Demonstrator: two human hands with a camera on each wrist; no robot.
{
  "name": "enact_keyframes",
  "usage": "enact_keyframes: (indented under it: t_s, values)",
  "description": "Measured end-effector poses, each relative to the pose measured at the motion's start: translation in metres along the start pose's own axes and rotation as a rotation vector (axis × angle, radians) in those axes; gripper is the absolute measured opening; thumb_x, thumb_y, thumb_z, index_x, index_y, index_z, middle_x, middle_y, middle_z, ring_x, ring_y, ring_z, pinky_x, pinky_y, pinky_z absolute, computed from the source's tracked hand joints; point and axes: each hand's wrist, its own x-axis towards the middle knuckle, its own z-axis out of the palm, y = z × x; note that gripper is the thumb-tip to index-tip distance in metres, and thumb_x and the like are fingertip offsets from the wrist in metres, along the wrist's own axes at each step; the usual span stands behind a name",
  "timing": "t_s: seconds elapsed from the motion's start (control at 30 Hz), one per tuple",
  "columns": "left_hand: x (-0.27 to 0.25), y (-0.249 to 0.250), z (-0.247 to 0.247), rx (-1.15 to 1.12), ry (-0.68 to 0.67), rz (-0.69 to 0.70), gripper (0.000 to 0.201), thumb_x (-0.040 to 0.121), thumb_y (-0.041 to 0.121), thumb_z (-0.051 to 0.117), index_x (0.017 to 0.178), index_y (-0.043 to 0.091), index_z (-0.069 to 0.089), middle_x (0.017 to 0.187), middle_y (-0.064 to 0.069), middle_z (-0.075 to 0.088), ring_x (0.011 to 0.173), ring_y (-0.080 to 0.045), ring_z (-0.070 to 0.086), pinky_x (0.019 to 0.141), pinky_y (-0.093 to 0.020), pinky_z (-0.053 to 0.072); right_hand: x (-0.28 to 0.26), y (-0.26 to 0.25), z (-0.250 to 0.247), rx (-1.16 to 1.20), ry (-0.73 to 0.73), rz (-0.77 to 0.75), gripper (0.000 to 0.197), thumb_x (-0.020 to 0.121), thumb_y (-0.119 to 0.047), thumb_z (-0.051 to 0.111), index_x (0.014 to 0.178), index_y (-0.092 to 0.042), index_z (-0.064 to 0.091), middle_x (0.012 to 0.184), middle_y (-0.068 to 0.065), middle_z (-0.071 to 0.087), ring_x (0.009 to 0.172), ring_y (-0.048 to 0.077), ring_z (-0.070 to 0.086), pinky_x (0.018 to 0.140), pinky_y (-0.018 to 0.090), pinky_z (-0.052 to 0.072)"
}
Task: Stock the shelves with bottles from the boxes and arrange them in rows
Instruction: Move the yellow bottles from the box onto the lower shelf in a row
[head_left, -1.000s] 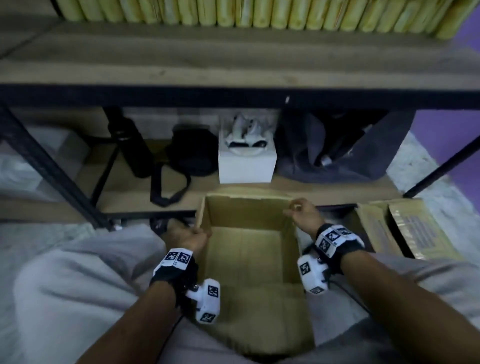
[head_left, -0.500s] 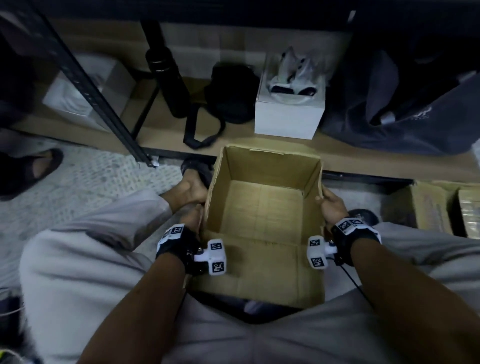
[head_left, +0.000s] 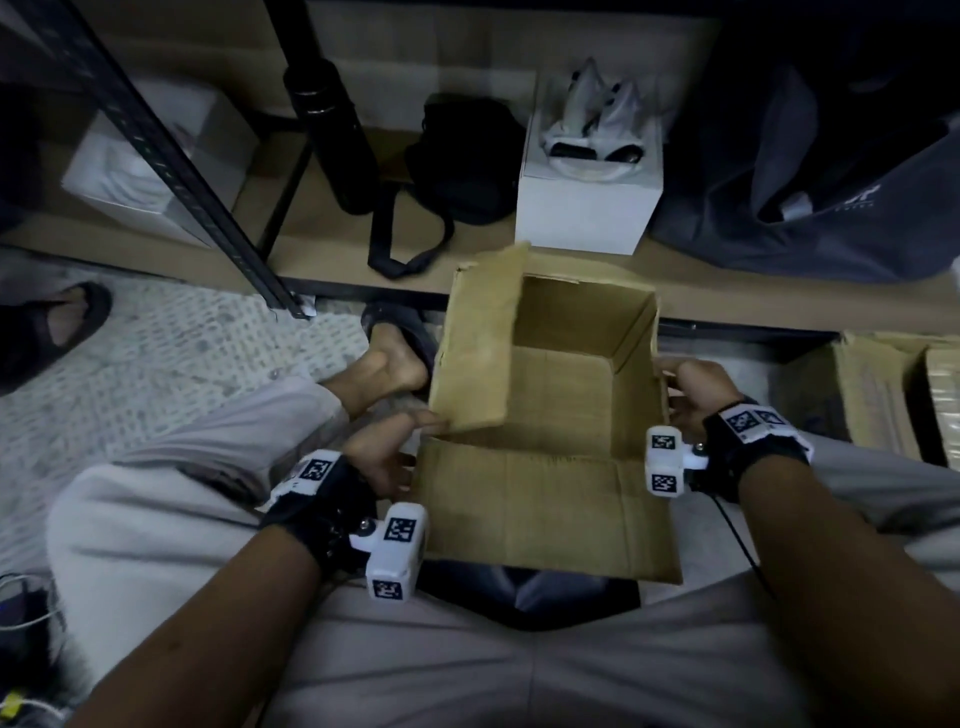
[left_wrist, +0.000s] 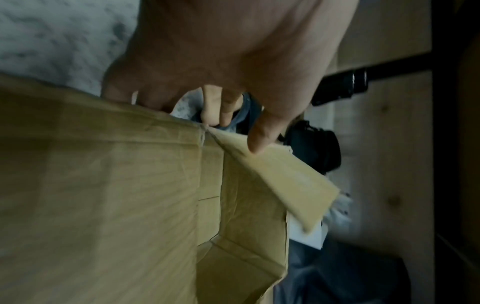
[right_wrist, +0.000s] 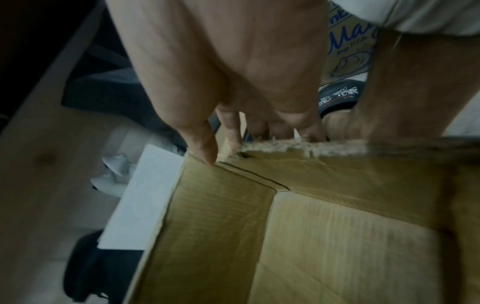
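Observation:
An empty brown cardboard box (head_left: 561, 374) sits open between my knees, in front of the lowest shelf; no bottles show in it. My left hand (head_left: 395, 441) pinches the box's left flap (head_left: 483, 343), which stands raised and tilts over the opening. In the left wrist view the thumb (left_wrist: 262, 133) lies on that flap (left_wrist: 285, 181), with the fingers behind it. My right hand (head_left: 691, 384) grips the right wall. In the right wrist view its thumb (right_wrist: 200, 144) is at the rim and its fingers are outside the box (right_wrist: 324, 236). The near flap (head_left: 545, 509) lies flat toward me.
The low shelf (head_left: 322, 239) holds a black flask (head_left: 332, 130), a black pouch (head_left: 462, 156), a white box (head_left: 587, 208) and a dark bag (head_left: 831, 182). A black shelf post (head_left: 171, 161) slants at left. Another carton (head_left: 872, 395) stands at right. A sandalled foot (head_left: 395, 353) is beside the box.
My hands slid from the box's far rim to its sides. The left flap has swung up and inward. The view tipped down, so the upper shelf of yellow bottles left the frame.

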Motion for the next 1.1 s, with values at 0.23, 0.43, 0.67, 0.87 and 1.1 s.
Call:
enact_keyframes:
  t_s: [0.23, 0.43, 0.67, 0.87, 1.1]
  values:
    - [0.009, 0.050, 0.000, -0.269, -0.067, 0.187, 0.019, 0.094, 0.028, 0.054, 0.097, 0.012, 0.063, 0.099, -0.009, 0.062, 0.090, -0.033, 0.063, 0.061, -0.027, 0.058, -0.006, -0.064, -0.030, 0.125, -0.027, -0.120, 0.017, 0.095, -0.020, 0.051, 0.105, -0.017, 0.064, 0.116, 0.007, 0.065, 0.106, 0.027, 0.063, 0.077, 0.047, 0.052]
    - [0.041, 0.097, 0.024, 0.015, 0.165, 0.235, 0.016, 0.091, 0.020, 0.052, 0.077, 0.012, 0.057, 0.067, -0.009, 0.048, 0.054, -0.023, 0.045, 0.044, -0.021, 0.041, 0.012, -0.095, -0.029, 0.109, -0.045, -0.142, 0.016, 0.097, -0.020, 0.049, 0.105, -0.015, 0.062, 0.110, 0.007, 0.069, 0.098, 0.022, 0.067, 0.073, 0.038, 0.053]
    - [0.090, 0.174, 0.052, 0.290, 0.219, 0.483, 0.060, 0.088, 0.050, 0.058, 0.132, 0.009, 0.055, 0.130, -0.014, 0.057, 0.116, -0.035, 0.057, 0.103, -0.046, 0.045, 0.063, -0.084, 0.011, -0.104, -0.043, -0.120, 0.035, 0.091, -0.039, 0.062, 0.119, -0.019, 0.061, 0.111, 0.002, 0.061, 0.102, 0.021, 0.057, 0.088, 0.038, 0.045]
    - [0.109, 0.213, 0.054, -0.003, 0.115, 0.550, 0.053, 0.088, 0.068, 0.043, 0.107, 0.025, 0.068, 0.116, -0.005, 0.067, 0.108, -0.027, 0.059, 0.098, -0.048, 0.046, 0.072, -0.078, 0.007, 0.376, -0.099, -0.125, 0.038, 0.098, -0.055, 0.038, 0.118, -0.029, 0.056, 0.106, -0.005, 0.069, 0.091, 0.013, 0.055, 0.076, 0.035, 0.038]
    - [0.096, 0.173, 0.025, -0.093, -0.062, 0.510, 0.047, 0.089, 0.066, 0.043, 0.087, 0.026, 0.067, 0.093, 0.001, 0.070, 0.086, -0.024, 0.057, 0.073, -0.036, 0.042, 0.046, -0.054, -0.008, 0.531, -0.142, -0.208, 0.051, 0.099, -0.057, 0.028, 0.119, -0.023, 0.060, 0.121, -0.003, 0.069, 0.125, 0.018, 0.053, 0.103, 0.046, 0.036]
